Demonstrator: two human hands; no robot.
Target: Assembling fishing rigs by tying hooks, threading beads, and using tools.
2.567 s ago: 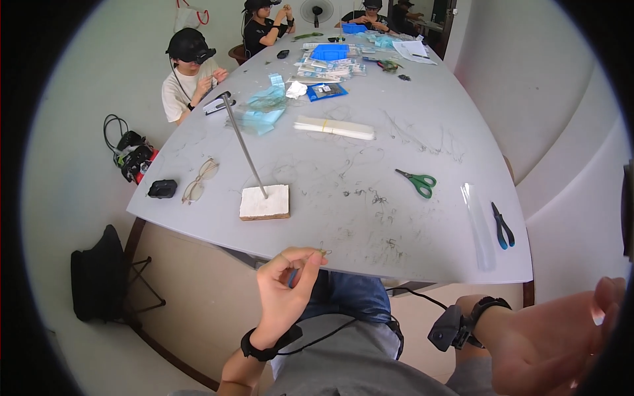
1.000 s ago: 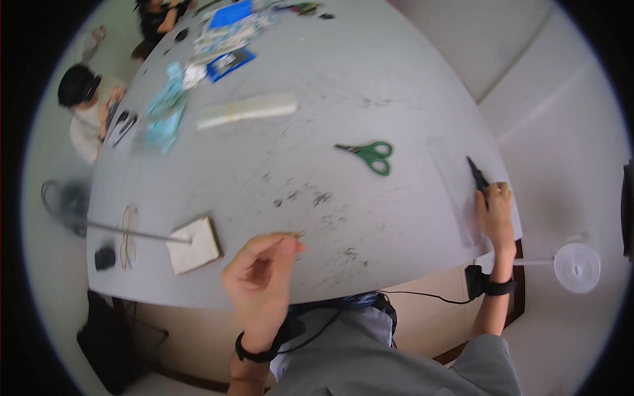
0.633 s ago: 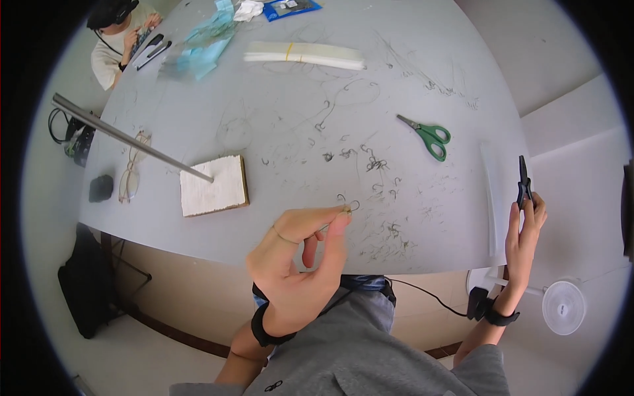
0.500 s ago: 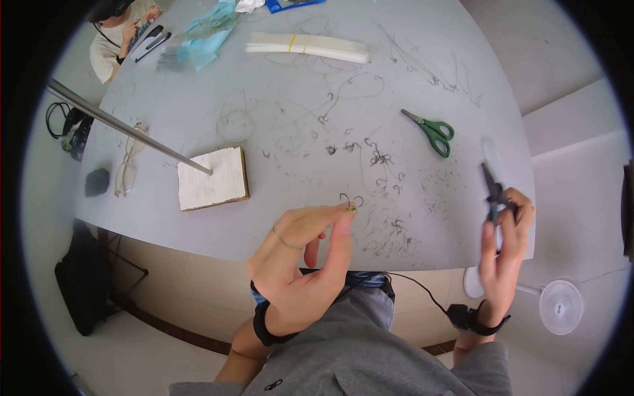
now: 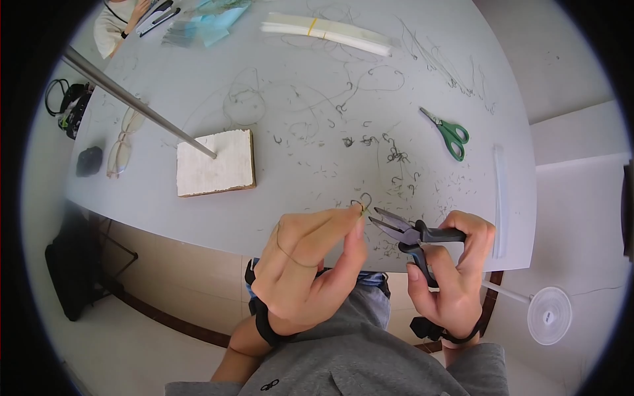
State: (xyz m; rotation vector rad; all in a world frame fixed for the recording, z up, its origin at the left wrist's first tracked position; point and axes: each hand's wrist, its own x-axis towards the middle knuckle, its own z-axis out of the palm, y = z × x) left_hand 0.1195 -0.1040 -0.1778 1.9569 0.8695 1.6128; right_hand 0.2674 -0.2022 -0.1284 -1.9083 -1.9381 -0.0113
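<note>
Between thumb and forefinger, my left hand (image 5: 307, 261) pinches a pair of dark curved fishing hooks (image 5: 366, 200). A thin line loops across the back of that hand. My right hand (image 5: 456, 274) grips black-handled pliers (image 5: 403, 231), their jaws parted and pointing left, close beside the hooks without clearly touching them. Below the pliers and beyond both hands, small dark clippings are scattered on the table (image 5: 297, 218). More loose hooks (image 5: 396, 156) lie in a tangle farther back.
Green-handled scissors (image 5: 454, 135) lie at the right, near a clear strip (image 5: 500, 198). A metal rod rises from a white block (image 5: 218, 171) on the left, beside glasses (image 5: 121, 148). Banded white strips (image 5: 323, 33) lie at the back. Another person's arm (image 5: 125, 30) shows far left.
My right hand has brought the pliers from the table's right edge leftward to beside the hooks, and their jaws now stand apart. My left hand still pinches the hooks.
</note>
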